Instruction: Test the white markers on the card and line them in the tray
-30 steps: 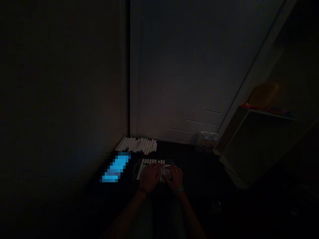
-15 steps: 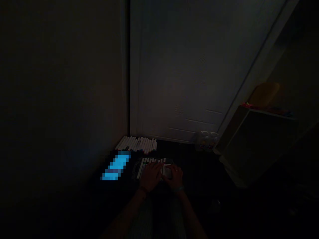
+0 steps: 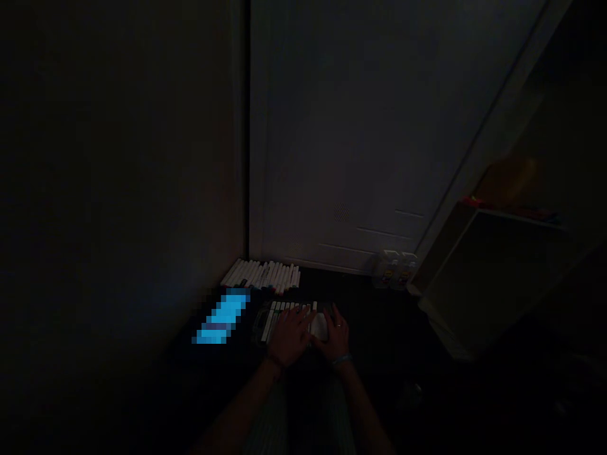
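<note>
In dim light, my left hand [image 3: 290,335] lies over a row of white markers [image 3: 268,325] in a clear case [image 3: 258,328], its fingers stretched forward. Beside it, my right hand [image 3: 336,340] is at the right part of the case, with thumb and fingers around a small pale flat piece [image 3: 319,326]. What this piece is, I cannot make out. The palms and arms cover the near part of the case.
Many more white markers [image 3: 265,275] lie side by side at the back left of the dark table [image 3: 374,322]. A lit, blurred-out screen [image 3: 222,318] is left of the case. Two clear containers [image 3: 387,270] stand against the back panel, and a shelf unit [image 3: 474,272] is on the right.
The pale piece under my right hand shows more fully and looks brighter, and the right fingers have spread around it. My left hand stays nearly in place. The view has shifted slightly.
</note>
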The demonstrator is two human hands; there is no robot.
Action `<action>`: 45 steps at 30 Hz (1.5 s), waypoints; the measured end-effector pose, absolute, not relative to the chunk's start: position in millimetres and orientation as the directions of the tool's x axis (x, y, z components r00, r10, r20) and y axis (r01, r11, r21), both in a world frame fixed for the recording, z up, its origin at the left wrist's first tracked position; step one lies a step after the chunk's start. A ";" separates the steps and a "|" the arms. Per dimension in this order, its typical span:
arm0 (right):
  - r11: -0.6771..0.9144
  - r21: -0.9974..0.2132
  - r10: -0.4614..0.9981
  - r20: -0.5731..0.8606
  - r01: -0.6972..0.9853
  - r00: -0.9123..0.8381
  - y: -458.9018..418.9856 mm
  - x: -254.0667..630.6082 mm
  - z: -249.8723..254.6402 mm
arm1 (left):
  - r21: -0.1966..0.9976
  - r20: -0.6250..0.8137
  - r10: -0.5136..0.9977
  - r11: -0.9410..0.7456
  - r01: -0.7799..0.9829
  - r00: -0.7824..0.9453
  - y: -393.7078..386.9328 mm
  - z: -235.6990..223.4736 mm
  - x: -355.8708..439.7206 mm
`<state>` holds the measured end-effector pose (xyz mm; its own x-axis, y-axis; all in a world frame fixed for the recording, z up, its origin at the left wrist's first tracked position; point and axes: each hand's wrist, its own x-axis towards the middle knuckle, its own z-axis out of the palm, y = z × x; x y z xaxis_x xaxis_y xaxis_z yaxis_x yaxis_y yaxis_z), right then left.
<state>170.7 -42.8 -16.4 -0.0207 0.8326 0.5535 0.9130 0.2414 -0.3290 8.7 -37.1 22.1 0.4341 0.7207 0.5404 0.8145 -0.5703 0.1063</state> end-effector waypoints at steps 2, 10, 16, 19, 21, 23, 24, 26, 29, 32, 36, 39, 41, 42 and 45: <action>0.237 -0.322 0.840 0.542 0.917 -0.027 -39.8 172.0 -20.7 | 0.102 0.538 0.717 -0.577 0.811 0.442 -36.9 22.4 8.4; 0.279 -0.327 0.851 0.519 0.903 -0.075 -39.9 172.5 -18.1 | 0.101 0.566 0.702 -0.580 0.808 0.433 -37.3 24.6 9.9; 0.305 -0.331 0.858 0.502 0.893 -0.108 -40.2 171.7 -16.3 | 0.095 0.578 0.704 -0.559 0.824 0.412 -36.6 22.1 12.0; 0.302 -0.325 0.857 0.505 0.896 -0.106 -39.8 171.6 -15.6 | 0.094 0.576 0.701 -0.568 0.818 0.420 -35.2 21.3 12.3; 0.306 -0.321 0.853 0.510 0.896 -0.109 -39.8 171.7 -15.4 | 0.097 0.579 0.698 -0.572 0.815 0.421 -34.5 21.1 12.3; 0.308 -0.321 0.851 0.514 0.896 -0.109 -39.6 172.0 -16.1 | 0.094 0.577 0.694 -0.580 0.809 0.430 -34.3 21.2 12.2; 0.308 -0.322 0.850 0.515 0.895 -0.107 -39.3 172.1 -16.9 | 0.093 0.576 0.694 -0.580 0.809 0.432 -34.5 21.4 12.1; 0.312 -0.325 0.849 0.518 0.893 -0.108 -38.6 172.4 -19.0 | 0.089 0.571 0.697 -0.579 0.811 0.434 -34.9 22.0 11.9; 0.322 -0.329 0.846 0.521 0.888 -0.114 -37.3 173.0 -21.9 | 0.085 0.565 0.699 -0.578 0.812 0.438 -35.3 22.4 11.8; 0.334 -0.326 0.844 0.522 0.884 -0.126 -36.7 173.9 -22.8 | 0.090 0.567 0.700 -0.577 0.812 0.435 -34.6 21.2 12.3; 0.338 -0.331 0.847 0.515 0.881 -0.131 -37.0 174.3 -22.5 | 0.094 0.564 0.700 -0.581 0.808 0.438 -33.3 19.5 13.0; 0.332 -0.342 0.850 0.512 0.879 -0.122 -37.6 173.8 -22.6 | 0.086 0.564 0.697 -0.582 0.809 0.442 -33.1 19.4 12.8; 0.331 -0.347 0.853 0.508 0.878 -0.121 -38.1 173.4 -22.4 | 0.082 0.566 0.696 -0.581 0.810 0.441 -32.8 19.3 12.8; 0.331 -0.350 0.855 0.504 0.876 -0.121 -38.4 173.3 -22.0 | 0.080 0.566 0.695 -0.581 0.810 0.443 -32.6 19.1 12.9; 0.332 -0.358 0.861 0.494 0.873 -0.125 -39.0 173.5 -20.5 | 0.078 0.555 0.695 -0.591 0.803 0.457 -31.7 18.5 13.6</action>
